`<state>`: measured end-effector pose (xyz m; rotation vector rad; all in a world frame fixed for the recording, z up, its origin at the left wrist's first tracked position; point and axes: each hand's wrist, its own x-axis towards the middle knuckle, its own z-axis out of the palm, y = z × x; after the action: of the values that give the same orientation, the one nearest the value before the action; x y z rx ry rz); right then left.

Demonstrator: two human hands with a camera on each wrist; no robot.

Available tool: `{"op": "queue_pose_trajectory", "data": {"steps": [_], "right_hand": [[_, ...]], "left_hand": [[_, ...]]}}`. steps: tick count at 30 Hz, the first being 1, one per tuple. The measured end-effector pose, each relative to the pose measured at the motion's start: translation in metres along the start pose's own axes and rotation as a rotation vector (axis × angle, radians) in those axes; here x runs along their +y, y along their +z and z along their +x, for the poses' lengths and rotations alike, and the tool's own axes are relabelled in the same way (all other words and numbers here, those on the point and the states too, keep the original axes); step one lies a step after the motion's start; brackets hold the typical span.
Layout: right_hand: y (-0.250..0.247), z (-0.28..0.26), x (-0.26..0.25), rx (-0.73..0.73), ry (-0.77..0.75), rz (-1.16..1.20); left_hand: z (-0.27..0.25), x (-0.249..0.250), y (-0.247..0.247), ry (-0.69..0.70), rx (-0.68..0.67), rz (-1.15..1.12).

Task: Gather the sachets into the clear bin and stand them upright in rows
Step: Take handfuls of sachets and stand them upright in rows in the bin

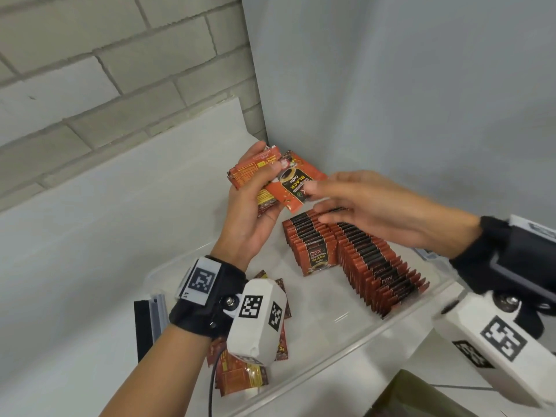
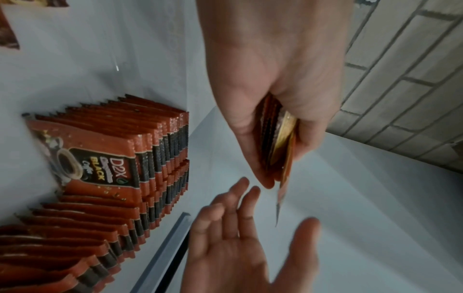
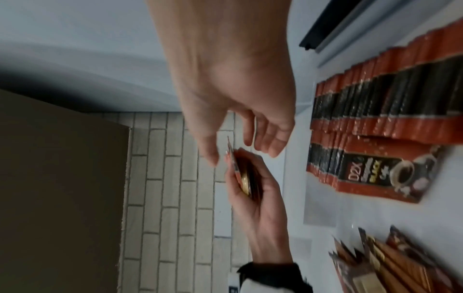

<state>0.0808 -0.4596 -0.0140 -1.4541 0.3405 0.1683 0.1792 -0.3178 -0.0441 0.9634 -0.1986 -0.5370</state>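
Note:
My left hand [image 1: 266, 164] grips a small fanned stack of orange-brown coffee sachets [image 1: 288, 188] above the far corner of the clear bin [image 1: 361, 335]. In the left wrist view the held sachets [image 2: 280, 138] show edge-on between thumb and fingers. My right hand [image 1: 316, 203] hovers beside the front sachet with fingers spread, its thumb tip at the sachet's edge; in the right wrist view my right hand [image 3: 240, 154] brackets that edge without closing. Two rows of upright sachets [image 1: 376, 266] stand in the bin. Loose sachets [image 1: 240, 374] lie flat at its near left.
A black and grey strip [image 1: 150, 320] lies on the white table left of the bin. An olive-brown box [image 1: 406, 398] sits at the near right. A brick wall [image 1: 90, 70] and a plain grey wall meet behind the bin.

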Motion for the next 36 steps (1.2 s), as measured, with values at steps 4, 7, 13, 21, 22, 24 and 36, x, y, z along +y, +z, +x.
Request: {"op": "queue_pose_trajectory", "data": {"steps": [4, 7, 13, 21, 22, 24, 36], "right_hand": [[0.006, 0.003, 0.01, 0.043, 0.036, -0.007], [0.004, 0.007, 0.007, 0.064, 0.006, 0.039], [-0.014, -0.002, -0.012, -0.024, -0.026, -0.251], [-0.008, 0.006, -0.012, -0.099, -0.107, -0.948], [-0.005, 0.008, -0.01, -0.105, -0.11, -1.001], [-0.001, 0.011, -0.006, -0.115, -0.117, -1.084], [0.006, 0.015, 0.005, -0.191, -0.091, -1.245]], "left_hand": [[-0.001, 0.001, 0.002, 0.033, 0.0, -0.009], [-0.001, 0.001, 0.002, 0.045, 0.005, -0.032], [0.0, 0.003, 0.001, -0.028, 0.024, -0.108], [-0.002, 0.002, 0.003, -0.039, 0.034, -0.108], [-0.002, 0.003, 0.003, -0.043, 0.034, -0.107], [-0.003, 0.003, 0.003, -0.047, 0.03, -0.106], [-0.005, 0.006, 0.003, -0.043, 0.013, -0.074]]}}
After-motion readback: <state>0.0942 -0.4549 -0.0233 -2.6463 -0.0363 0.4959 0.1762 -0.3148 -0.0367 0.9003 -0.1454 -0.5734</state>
